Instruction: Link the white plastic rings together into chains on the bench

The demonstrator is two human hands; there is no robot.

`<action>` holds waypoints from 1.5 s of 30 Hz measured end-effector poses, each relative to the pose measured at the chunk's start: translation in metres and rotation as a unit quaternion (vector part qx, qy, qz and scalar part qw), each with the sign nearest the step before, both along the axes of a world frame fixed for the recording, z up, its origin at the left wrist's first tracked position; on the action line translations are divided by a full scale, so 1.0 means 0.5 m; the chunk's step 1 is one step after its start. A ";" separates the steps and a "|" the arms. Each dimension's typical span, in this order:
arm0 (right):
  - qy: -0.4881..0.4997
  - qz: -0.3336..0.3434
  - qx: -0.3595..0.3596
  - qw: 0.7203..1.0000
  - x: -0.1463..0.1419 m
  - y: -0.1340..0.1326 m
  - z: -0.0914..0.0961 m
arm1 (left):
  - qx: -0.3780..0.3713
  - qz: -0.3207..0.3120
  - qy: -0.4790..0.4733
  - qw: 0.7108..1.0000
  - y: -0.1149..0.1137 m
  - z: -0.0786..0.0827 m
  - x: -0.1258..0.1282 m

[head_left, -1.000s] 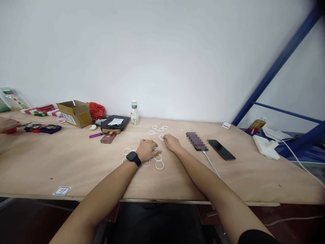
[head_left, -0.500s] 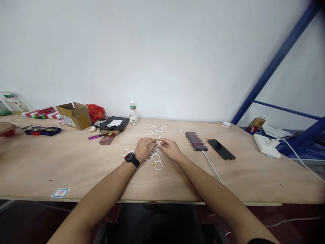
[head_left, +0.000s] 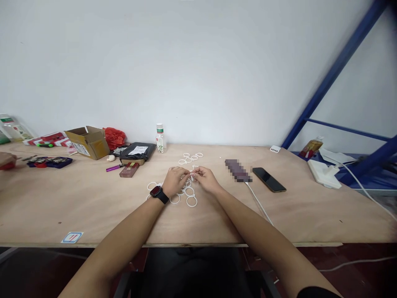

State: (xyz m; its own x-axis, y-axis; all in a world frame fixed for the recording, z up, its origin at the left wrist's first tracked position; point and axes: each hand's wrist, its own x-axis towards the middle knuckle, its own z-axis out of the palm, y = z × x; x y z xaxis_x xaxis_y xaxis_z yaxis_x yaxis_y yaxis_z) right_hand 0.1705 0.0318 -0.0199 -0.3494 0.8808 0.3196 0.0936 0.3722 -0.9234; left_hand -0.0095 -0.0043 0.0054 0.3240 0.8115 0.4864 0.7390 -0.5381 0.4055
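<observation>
My left hand (head_left: 176, 181), with a black watch on its wrist, meets my right hand (head_left: 205, 179) above the middle of the table. The fingertips of both are closed in a pinch on a white ring, which they mostly hide. Several more white rings (head_left: 191, 206) lie loosely on the wood under and in front of my left hand, some overlapping and some partly covered by it. Beyond my hands is a second small cluster of white rings (head_left: 182, 164).
To the right lie a blurred-out purple item (head_left: 237, 170) on a white cable and a black phone (head_left: 268, 179). A clear bottle (head_left: 159, 142) stands by the wall. Leftward are a black parcel (head_left: 145, 154), a dark red box (head_left: 129, 170) and an open carton (head_left: 93, 148). Another person's hand (head_left: 6, 159) shows at the left edge.
The pinched fingertips have shifted slightly and come closer together. The whole view has moved a little; the rings on the table look the same.
</observation>
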 end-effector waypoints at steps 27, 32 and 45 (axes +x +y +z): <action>-0.245 -0.031 0.256 0.935 0.012 -0.017 0.010 | 0.000 0.038 0.068 0.997 0.005 -0.014 -0.007; -0.264 -0.028 0.279 0.923 0.009 -0.024 0.016 | 0.041 0.009 0.130 0.991 -0.004 0.006 -0.006; -0.241 0.007 0.299 0.923 0.003 -0.033 0.029 | 0.065 -0.039 0.152 0.986 -0.005 0.016 -0.020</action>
